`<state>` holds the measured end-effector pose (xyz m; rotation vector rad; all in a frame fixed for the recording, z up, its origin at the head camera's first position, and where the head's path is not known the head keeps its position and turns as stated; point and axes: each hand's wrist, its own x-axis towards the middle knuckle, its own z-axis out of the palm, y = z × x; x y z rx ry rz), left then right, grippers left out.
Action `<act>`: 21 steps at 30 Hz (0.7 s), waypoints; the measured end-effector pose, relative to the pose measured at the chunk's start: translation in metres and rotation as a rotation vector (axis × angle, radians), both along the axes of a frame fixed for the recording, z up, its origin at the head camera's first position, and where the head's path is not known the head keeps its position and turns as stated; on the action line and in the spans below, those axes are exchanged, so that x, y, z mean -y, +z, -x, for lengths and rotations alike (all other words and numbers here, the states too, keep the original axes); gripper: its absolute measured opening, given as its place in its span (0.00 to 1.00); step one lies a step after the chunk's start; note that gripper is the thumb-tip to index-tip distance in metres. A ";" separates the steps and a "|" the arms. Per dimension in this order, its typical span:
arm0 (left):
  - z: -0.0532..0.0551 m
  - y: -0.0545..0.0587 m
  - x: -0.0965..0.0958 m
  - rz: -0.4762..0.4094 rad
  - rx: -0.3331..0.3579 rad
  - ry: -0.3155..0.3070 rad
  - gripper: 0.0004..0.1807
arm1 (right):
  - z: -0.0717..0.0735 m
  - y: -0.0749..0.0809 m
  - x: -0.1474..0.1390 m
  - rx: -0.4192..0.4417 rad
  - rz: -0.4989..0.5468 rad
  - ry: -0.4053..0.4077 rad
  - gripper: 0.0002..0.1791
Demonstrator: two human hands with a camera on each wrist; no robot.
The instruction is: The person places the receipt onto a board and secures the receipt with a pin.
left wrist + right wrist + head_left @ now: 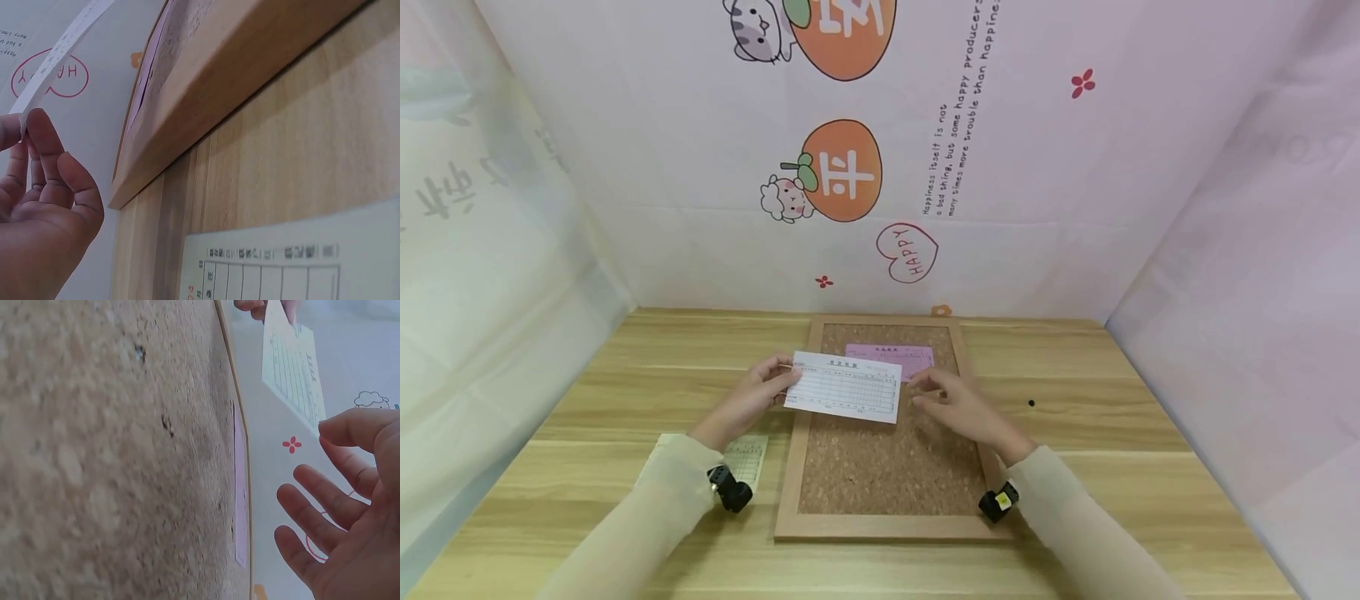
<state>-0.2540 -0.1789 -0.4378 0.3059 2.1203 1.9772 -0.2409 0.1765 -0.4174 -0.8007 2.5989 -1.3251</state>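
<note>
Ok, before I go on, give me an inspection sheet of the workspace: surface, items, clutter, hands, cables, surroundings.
Surface: wood table, cork board lying on it.
Job's things: white slip held over the board; pink slip on the board's far part; yellowish slip on the table, left of the board.
Clutter: small black spot right of the board, nature unclear.
Hands: left hand pinches the white slip's left edge; right hand near its right edge, contact unclear.
Cables: nothing seen.
Surroundings: sheets at back and sides.
</note>
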 end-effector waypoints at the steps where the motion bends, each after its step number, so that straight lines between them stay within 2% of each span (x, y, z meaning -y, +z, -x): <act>1: 0.000 0.000 -0.001 0.001 0.000 0.000 0.22 | -0.001 0.000 0.001 -0.003 0.005 0.004 0.17; 9: 0.000 0.000 -0.011 -0.006 -0.012 -0.007 0.21 | -0.001 -0.002 0.007 -0.007 0.033 0.004 0.11; 21: -0.001 0.000 -0.017 -0.010 -0.007 -0.015 0.21 | 0.001 -0.004 0.010 -0.027 0.025 -0.010 0.08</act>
